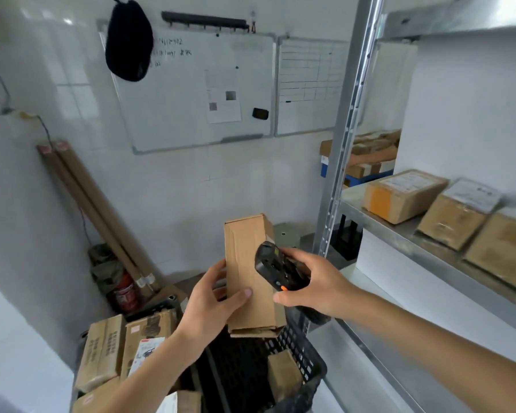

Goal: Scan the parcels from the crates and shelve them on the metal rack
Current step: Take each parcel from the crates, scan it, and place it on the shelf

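My left hand (210, 305) grips a tall plain cardboard parcel (245, 257), held upright above a black plastic crate (307, 368). My right hand (316, 281) holds a black handheld scanner (273, 265) with an orange button, its head pressed close against the parcel's right side. The crate has one small brown box (283, 374) in it. To the left, several more parcels (122, 347) stand packed in another crate. The metal rack (393, 231) is on the right, with three taped parcels (456, 213) lying on its middle shelf.
Two long cardboard tubes (99, 216) lean in the left corner beside a red fire extinguisher (125, 293). Whiteboards (206, 90) hang on the far wall. A blue crate with boxes (367, 162) stands behind the rack's upright post (340, 162). A lower rack shelf (370, 353) runs beside the black crate.
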A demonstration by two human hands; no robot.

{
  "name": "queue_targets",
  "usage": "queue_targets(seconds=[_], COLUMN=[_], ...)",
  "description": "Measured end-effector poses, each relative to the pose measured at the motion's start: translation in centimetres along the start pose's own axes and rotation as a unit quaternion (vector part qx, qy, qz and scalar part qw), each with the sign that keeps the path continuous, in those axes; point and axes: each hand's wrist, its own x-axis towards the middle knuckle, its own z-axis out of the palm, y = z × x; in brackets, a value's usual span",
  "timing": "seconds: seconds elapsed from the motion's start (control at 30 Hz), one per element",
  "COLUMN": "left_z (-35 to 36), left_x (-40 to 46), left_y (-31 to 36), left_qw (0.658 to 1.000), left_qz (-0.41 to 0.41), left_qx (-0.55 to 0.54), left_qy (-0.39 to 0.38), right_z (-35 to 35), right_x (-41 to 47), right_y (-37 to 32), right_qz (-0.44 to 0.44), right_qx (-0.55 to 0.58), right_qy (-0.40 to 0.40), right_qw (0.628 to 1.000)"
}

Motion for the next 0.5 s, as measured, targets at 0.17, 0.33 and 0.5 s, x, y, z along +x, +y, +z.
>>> queue_targets(seconds=[0.17, 0.33, 0.5], left_z=[-0.7, -0.8, -0.6], left_x=[-2.1, -3.6, -4.7], left_y=[0.8, 2.2, 2.5], left_qw=[1.0, 0.997, 0.995], left_qz=[0.002, 0.016, 0.012], left_qx=[-0.005, 0.064, 0.096], left_qy=[-0.021, -0.027, -0.014], right_z=[0.6, 1.8, 2.0], right_x=[-2.5, -4.8, -6.6], right_y=[-1.7, -3.0, -4.6], right_qz=[-0.006, -0.027, -0.043], right_qx=[-0.01, -0.015, -0.029], right_qy=[0.012, 0.026, 0.029], right_qw=[1.0, 0.999, 0.998])
